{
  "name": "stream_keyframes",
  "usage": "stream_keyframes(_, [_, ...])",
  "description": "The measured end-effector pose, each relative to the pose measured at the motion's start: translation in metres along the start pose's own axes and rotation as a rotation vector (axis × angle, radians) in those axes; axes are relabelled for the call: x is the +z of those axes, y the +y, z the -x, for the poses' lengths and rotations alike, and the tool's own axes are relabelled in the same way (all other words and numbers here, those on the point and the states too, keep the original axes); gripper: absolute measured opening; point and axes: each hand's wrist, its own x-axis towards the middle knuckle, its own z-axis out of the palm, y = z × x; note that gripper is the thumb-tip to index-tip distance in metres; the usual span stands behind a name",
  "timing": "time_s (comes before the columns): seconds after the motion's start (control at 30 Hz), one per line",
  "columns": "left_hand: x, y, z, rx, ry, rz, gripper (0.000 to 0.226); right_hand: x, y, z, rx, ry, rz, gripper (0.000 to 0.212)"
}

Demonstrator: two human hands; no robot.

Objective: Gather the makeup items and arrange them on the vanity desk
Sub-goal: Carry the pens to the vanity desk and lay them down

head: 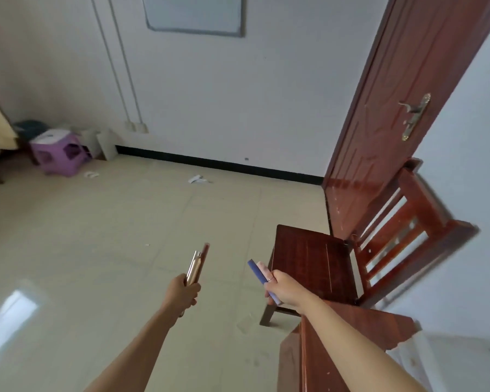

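My left hand (183, 292) is closed around slim makeup tubes (197, 264), one rose-gold and one dark red, which stick up out of the fist. My right hand (283, 288) grips a flat blue makeup case (257, 271) together with a pink item (264, 267) tucked behind it. Both hands are held out in front of me over the tiled floor, about a hand's width apart. No vanity desk shows in this view.
A dark red wooden chair (337, 261) stands just right of my right hand, against an open brown door (393, 114). A wooden edge (323, 349) lies under my right forearm. A purple plastic stool (59, 152) sits far left by the wall. Paper scraps (197, 179) lie on the floor.
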Motion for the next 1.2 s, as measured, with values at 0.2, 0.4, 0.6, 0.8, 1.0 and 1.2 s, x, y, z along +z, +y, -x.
stream_keyframes(0.2, [-0.070, -0.033, 0.026, -0.031, 0.154, 0.130, 0.013, 0.056, -0.048, -0.021, -0.098, -0.134, 0.109, 0.015])
stream_keyframes(0.4, [-0.153, -0.088, 0.085, -0.094, 0.362, 0.274, 0.017, 0.162, -0.094, -0.028, -0.179, -0.355, 0.259, 0.009])
stream_keyframes(0.6, [-0.216, -0.142, 0.137, -0.182, 0.532, 0.338, 0.018, 0.263, -0.137, -0.012, -0.244, -0.527, 0.376, 0.010])
stream_keyframes(0.8, [-0.249, -0.169, 0.126, -0.262, 0.599, 0.342, 0.019, 0.302, -0.168, -0.030, -0.274, -0.580, 0.421, 0.015])
stream_keyframes(1.0, [-0.273, -0.158, 0.067, -0.296, 0.611, 0.324, 0.018, 0.310, -0.211, -0.092, -0.309, -0.618, 0.445, 0.020])
stream_keyframes(1.2, [-0.312, -0.134, -0.006, -0.341, 0.754, 0.103, 0.024, 0.312, -0.276, -0.170, -0.385, -0.666, 0.502, 0.009])
